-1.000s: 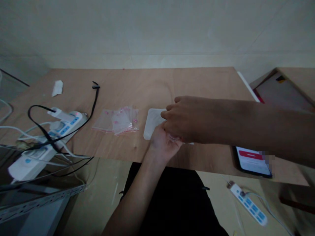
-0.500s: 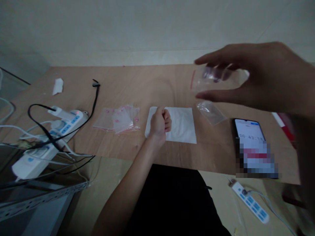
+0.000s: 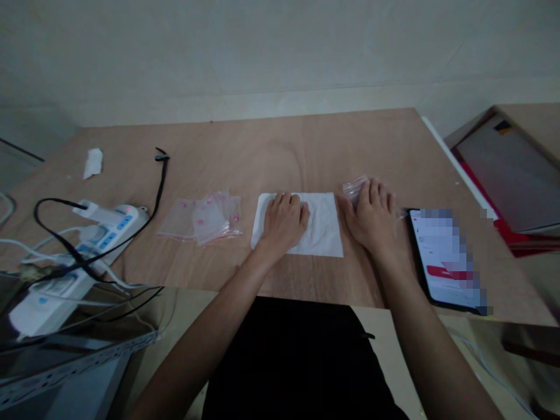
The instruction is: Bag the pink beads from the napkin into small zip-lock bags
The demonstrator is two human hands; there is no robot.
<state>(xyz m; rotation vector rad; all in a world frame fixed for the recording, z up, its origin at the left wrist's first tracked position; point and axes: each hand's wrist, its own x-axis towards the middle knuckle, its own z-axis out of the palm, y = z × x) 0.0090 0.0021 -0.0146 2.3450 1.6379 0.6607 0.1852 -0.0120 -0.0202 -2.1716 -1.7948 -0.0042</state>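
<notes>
My left hand (image 3: 284,220) lies palm down on a white sheet (image 3: 322,224), thin like tissue or cloth, its fingers stretched forward and a little bent. Just right of the sheet, my right hand (image 3: 373,214) rests on a clear plastic bag (image 3: 353,188) with its fingers apart. Most of that bag is hidden under the hand, so I cannot tell whether anything is in it. Left of the sheet, several flat clear zip bags (image 3: 214,219) with pink marks overlap on the wooden table (image 3: 245,154).
A phone (image 3: 441,262) lies right of my right hand, its screen partly blurred out. A white power strip (image 3: 94,245) with tangled cables sits at the left edge. Behind it are a black cable (image 3: 163,181) and a white scrap (image 3: 93,163). A grey-and-red flat object (image 3: 516,175) lies beyond the right edge.
My right hand came down from near the camera, where a clear bag with a red edge showed between thumb and fingers. My left hand went from a fist to lying palm down.
</notes>
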